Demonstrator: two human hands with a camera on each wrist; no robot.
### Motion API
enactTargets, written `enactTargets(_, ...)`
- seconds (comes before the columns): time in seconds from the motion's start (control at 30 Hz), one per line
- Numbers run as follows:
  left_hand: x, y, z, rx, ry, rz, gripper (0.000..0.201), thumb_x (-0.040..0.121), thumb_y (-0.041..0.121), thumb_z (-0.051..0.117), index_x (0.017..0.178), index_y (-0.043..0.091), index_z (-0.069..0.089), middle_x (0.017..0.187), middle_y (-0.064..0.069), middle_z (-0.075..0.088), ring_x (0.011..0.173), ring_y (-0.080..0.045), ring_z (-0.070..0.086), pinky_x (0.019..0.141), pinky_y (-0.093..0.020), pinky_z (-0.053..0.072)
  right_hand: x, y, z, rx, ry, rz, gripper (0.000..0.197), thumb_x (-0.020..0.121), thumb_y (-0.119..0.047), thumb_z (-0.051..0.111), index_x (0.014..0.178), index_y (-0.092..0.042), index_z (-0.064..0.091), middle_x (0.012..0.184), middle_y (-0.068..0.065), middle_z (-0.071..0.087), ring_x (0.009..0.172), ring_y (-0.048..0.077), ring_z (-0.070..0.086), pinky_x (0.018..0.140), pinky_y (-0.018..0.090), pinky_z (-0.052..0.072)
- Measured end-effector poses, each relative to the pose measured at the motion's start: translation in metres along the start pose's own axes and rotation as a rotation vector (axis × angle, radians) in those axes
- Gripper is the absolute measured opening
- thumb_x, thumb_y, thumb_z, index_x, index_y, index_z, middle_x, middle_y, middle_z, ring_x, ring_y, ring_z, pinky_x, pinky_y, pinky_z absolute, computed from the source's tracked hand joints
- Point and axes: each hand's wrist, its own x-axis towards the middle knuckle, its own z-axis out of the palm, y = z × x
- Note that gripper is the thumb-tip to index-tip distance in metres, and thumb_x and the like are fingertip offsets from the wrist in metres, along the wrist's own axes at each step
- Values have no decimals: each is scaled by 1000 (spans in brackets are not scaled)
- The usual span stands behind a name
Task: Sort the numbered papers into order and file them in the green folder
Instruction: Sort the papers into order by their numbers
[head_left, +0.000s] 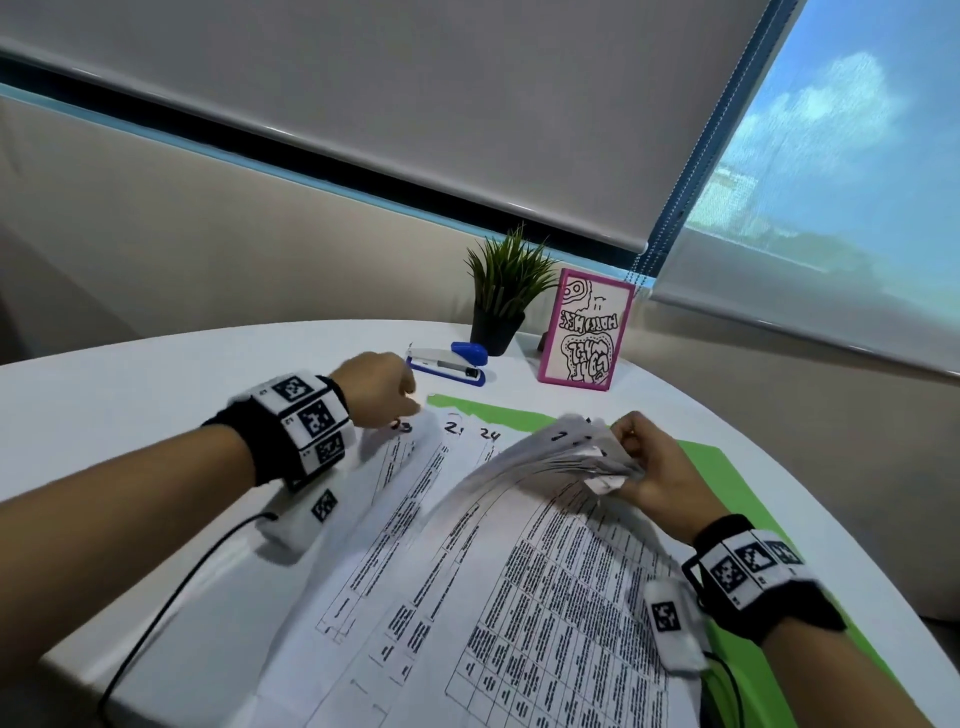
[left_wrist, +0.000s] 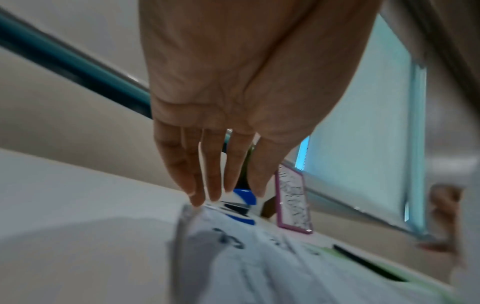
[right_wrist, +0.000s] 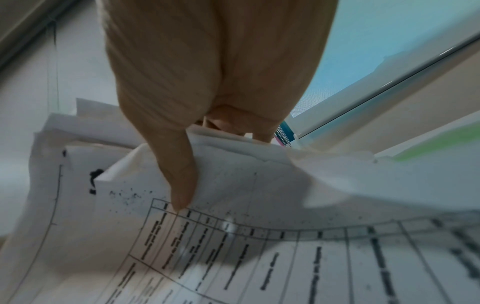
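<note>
A: What sits beyond the flat green folder (head_left: 719, 457)?
B: A blue stapler (head_left: 452, 364), potted plant (head_left: 506, 291), pink-framed drawing (head_left: 587, 332).
A: The white printed papers (head_left: 467, 545)?
B: Fanned across the folder, long edges running away from the viewer. The right hand (head_left: 657, 467) pinches a lifted sheaf; the left hand (head_left: 379, 387), fingers (left_wrist: 197, 185) straight, touches a corner.

A white table (head_left: 156, 395) with a rounded edge stands close to a beige wall (head_left: 208, 249) under a window (head_left: 831, 156). A grey roller blind (head_left: 415, 104) covers most of the glass, its bead chain (head_left: 691, 156) hanging at the right edge, and blue sky with cloud shows through beside it. Daylight falls softly across the tabletop.
</note>
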Motion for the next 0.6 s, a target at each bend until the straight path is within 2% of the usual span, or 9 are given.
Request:
enactTargets(0.03, 6, -7, 0, 54, -23, -38, 36, 91, 30, 64, 123, 13, 63, 122, -3, 65, 112, -23, 59, 94, -31, 46, 0, -1, 0, 13, -9, 7, 46, 68, -1, 84, 102, -11, 54, 85, 22, 65, 72, 23, 62, 68, 32, 47)
enactTargets(0.1, 13, -16, 1, 69, -61, -85, 39, 87, 26, 68, 125, 14, 63, 123, -5, 65, 114, -24, 58, 96, -31, 46, 2, -1, 0, -19, -42, 13, 44, 70, -4, 84, 107, -16, 64, 92, 15, 72, 86, 28, 69, 77, 36, 52)
enactTargets(0.17, 17, -21, 4, 29, -70, -98, 35, 84, 23, 72, 118, 15, 68, 116, -4, 69, 106, -22, 62, 90, -29, 49, 2, 0, 2, -81, -69, 13, 25, 71, -33, 83, 88, -18, 72, 86, 6, 72, 81, 29, 67, 73, 38, 52)
enactTargets(0.23, 18, -23, 7, -15, -50, -87, 31, 81, 23, 74, 111, 16, 70, 108, -3, 71, 98, -21, 63, 83, -27, 49, 1, 0, 1, -124, -66, 8, 24, 67, -48, 77, 69, -25, 69, 71, -5, 64, 66, 23, 59, 62, 33, 46)
enactTargets(0.33, 17, -24, 8, -74, -32, -53, 27, 77, 30, 79, 100, 17, 70, 98, -2, 67, 89, -18, 58, 77, -25, 46, 3, 0, 1, -118, -91, -1, 12, 68, -26, 81, 65, -26, 69, 70, -3, 63, 69, 24, 59, 65, 32, 47)
enactTargets(0.43, 16, -22, 4, -100, -11, -19, 28, 76, 29, 80, 94, 17, 62, 95, -2, 62, 88, -19, 54, 74, -27, 44, 8, 0, 2, -98, -125, -4, 26, 69, 10, 78, 68, -16, 73, 75, -4, 69, 73, 17, 65, 70, 23, 50)
enactTargets(0.5, 13, -20, -1, -148, 5, 16, 29, 76, 28, 81, 89, 18, 57, 85, 2, 59, 79, -17, 52, 63, -24, 39, 12, 0, 5, -94, -140, -5, 22, 70, 17, 74, 70, -5, 74, 79, -6, 72, 74, 9, 67, 70, 14, 49)
enactTargets(0.57, 9, -18, -6, -255, -1, 46, 31, 75, 27, 81, 88, 16, 55, 69, 6, 52, 65, -13, 49, 56, -23, 40, 15, 1, 6, -109, -154, -9, 14, 71, 13, 75, 73, -1, 74, 86, -3, 74, 80, 10, 69, 72, 16, 50)
enactTargets(0.6, 7, -18, -8, -348, -29, 46, 33, 75, 27, 82, 87, 13, 56, 65, 4, 51, 60, -13, 50, 59, -24, 45, 17, 2, 7, -118, -163, -5, 12, 71, 11, 76, 74, 0, 75, 90, -1, 75, 83, 14, 70, 74, 18, 51)
